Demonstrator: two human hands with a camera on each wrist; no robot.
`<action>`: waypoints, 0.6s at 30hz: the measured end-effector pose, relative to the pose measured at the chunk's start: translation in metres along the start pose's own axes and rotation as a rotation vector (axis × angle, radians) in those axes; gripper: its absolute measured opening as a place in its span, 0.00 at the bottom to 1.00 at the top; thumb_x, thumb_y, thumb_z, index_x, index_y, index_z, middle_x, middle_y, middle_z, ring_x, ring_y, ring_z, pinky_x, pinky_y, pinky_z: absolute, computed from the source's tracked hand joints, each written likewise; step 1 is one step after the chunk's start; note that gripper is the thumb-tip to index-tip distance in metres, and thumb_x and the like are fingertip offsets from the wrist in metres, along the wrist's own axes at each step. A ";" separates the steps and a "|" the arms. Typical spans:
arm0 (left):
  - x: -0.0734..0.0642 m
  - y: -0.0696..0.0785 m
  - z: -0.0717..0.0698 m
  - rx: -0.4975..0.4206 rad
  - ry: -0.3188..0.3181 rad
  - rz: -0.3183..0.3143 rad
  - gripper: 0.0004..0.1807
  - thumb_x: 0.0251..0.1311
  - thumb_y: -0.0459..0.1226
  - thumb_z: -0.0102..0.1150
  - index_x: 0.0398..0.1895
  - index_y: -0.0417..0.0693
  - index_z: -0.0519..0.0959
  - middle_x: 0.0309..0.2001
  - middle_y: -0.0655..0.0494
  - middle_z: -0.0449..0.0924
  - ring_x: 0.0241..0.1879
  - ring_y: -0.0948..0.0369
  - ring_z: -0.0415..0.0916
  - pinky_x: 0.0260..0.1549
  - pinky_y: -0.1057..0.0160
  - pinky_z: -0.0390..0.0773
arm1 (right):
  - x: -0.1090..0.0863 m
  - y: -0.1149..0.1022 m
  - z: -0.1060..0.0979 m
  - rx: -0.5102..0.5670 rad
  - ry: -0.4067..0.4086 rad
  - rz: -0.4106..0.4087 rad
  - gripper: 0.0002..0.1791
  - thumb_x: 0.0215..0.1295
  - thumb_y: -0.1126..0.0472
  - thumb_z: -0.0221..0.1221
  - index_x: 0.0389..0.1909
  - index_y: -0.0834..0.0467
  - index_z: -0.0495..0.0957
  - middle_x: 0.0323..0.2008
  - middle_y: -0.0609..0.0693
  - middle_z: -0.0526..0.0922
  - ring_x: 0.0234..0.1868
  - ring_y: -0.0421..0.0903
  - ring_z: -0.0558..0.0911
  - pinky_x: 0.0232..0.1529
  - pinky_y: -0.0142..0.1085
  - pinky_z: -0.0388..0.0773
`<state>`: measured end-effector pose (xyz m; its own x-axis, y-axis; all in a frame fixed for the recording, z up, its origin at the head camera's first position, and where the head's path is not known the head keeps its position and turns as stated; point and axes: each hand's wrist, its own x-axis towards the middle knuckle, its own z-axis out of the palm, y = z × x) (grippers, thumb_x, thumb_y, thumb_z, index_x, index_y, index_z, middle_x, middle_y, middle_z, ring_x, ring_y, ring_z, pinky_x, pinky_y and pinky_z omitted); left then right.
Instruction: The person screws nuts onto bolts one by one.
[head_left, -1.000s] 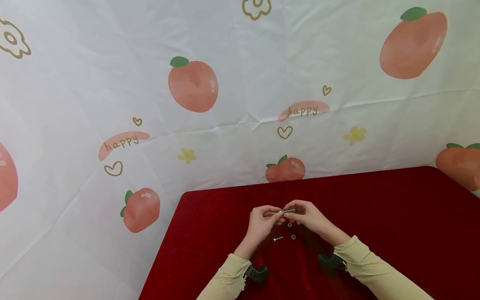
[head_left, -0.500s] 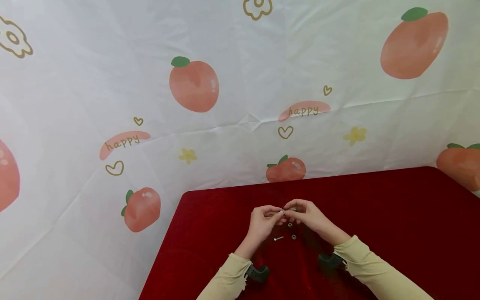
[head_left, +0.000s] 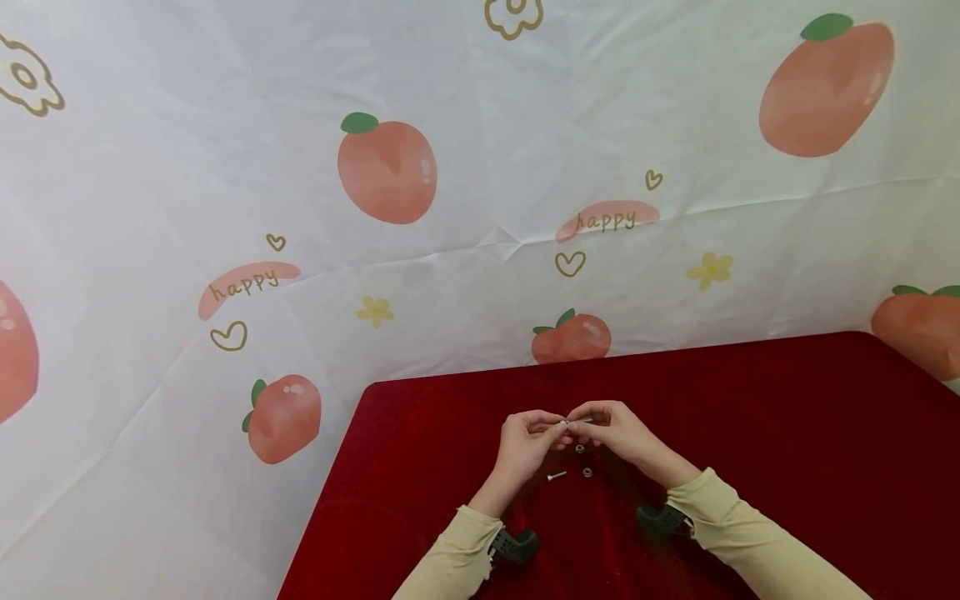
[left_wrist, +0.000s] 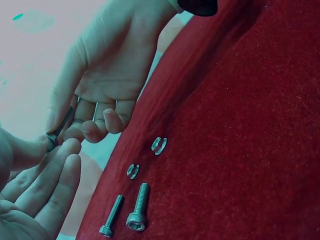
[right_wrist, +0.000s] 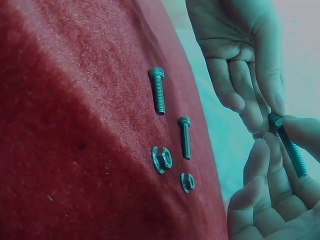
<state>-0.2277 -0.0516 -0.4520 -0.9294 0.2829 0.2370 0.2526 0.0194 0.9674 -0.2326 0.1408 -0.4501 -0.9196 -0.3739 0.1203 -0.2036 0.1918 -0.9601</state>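
Observation:
Both hands meet above the table in the head view. The left hand pinches the head of a bolt between thumb and fingertips. The right hand holds a small shiny nut on that bolt, close to the head, between thumb and fingers. In the right wrist view the threaded shank of the bolt points away from the left fingertips, along the right palm. The right fingertips largely cover the nut. The left wrist view shows the left hand at lower left and the right hand above it.
On the red cloth-covered table lie a larger socket-head bolt, a smaller one, a larger flange nut and a smaller one. A white fruit-print curtain hangs behind the table.
The hands stay together in the same place. The right fingers shift slightly about the bolt, and less of its shank shows in the head view than a second ago.

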 end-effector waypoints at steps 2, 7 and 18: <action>0.000 -0.001 0.000 -0.002 -0.002 0.009 0.07 0.61 0.26 0.59 0.41 0.30 0.81 0.35 0.40 0.84 0.33 0.48 0.84 0.34 0.57 0.85 | 0.001 0.004 0.000 -0.004 0.003 -0.003 0.16 0.65 0.54 0.61 0.45 0.63 0.80 0.35 0.55 0.83 0.35 0.60 0.79 0.30 0.41 0.80; 0.000 -0.001 0.000 -0.002 0.001 0.004 0.07 0.61 0.26 0.59 0.41 0.30 0.81 0.35 0.42 0.84 0.32 0.52 0.84 0.33 0.58 0.85 | 0.001 0.003 0.000 -0.016 0.010 -0.001 0.16 0.65 0.54 0.61 0.44 0.63 0.81 0.35 0.54 0.83 0.34 0.57 0.80 0.29 0.38 0.79; 0.003 0.000 -0.003 -0.004 0.002 0.004 0.08 0.62 0.27 0.59 0.41 0.29 0.81 0.35 0.38 0.83 0.33 0.45 0.83 0.34 0.54 0.85 | 0.004 0.002 -0.005 -0.026 0.000 0.022 0.17 0.67 0.54 0.60 0.46 0.63 0.81 0.36 0.54 0.84 0.36 0.54 0.81 0.32 0.38 0.80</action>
<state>-0.2315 -0.0537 -0.4510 -0.9289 0.2814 0.2408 0.2550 0.0143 0.9668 -0.2384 0.1445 -0.4503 -0.9239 -0.3696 0.0993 -0.1922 0.2238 -0.9555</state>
